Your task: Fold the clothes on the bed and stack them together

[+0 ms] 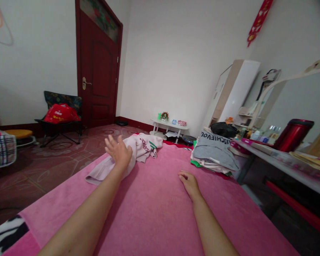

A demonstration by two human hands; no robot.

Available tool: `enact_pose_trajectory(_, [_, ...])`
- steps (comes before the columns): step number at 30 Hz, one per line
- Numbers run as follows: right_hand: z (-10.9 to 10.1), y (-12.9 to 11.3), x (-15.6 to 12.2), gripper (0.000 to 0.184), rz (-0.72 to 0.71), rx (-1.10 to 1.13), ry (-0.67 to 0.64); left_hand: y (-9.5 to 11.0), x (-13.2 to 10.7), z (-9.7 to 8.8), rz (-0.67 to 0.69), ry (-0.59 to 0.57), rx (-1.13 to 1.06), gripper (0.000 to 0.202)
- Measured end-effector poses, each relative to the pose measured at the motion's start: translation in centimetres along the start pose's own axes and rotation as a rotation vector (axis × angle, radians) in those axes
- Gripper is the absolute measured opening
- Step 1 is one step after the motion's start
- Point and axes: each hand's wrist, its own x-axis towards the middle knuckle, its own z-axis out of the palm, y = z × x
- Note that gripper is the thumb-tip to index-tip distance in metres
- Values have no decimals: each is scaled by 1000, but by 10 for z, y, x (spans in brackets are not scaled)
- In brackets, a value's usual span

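Note:
My left hand [118,151] reaches forward with fingers spread, open, hovering over or just touching a crumpled pale pink garment with printed lettering [138,149]. That garment lies on the pink blanket [154,206] near its far left edge. My right hand [188,182] rests on the blanket with fingers loosely curled and nothing in it. A pile of folded clothes topped by a grey garment with dark lettering [214,151] sits at the blanket's far right corner, apart from both hands.
A cluttered table [288,161] with a red flask [293,133] stands to the right. A dark red door [98,67], a folding chair holding a red bag [60,113] and a small white table [169,126] stand beyond on the patterned floor.

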Motion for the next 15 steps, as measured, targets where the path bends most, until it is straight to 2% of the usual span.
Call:
enact_pose_trajectory(3, [0,-1,-1,25,2,13,6,-34,9,16,-204,-190,9,59])
enact_pose_trajectory(5, [0,-2,-1,26,1,23,8,-47,11,23,-170,-218,-19,48])
enact_pose_trajectory(7, [1,-1,-1,25,-1,37,10,-47,10,25,-64,-181,-63,39])
enact_pose_trajectory(9, [2,0,0,24,0,58,20,-36,6,24,80,-172,-148,32])
enact_pose_trajectory(11, [3,1,1,26,14,87,43,-15,-7,21,295,-236,-278,31])
enact_pose_trajectory(13, [2,1,4,33,37,111,84,11,-30,17,598,-376,-419,33])
enact_pose_trajectory(14, [2,0,4,39,57,134,112,25,-46,16,756,-484,-461,34])
enact_pose_trajectory(15, [0,-1,5,45,87,185,142,37,-64,14,866,-570,-481,33])
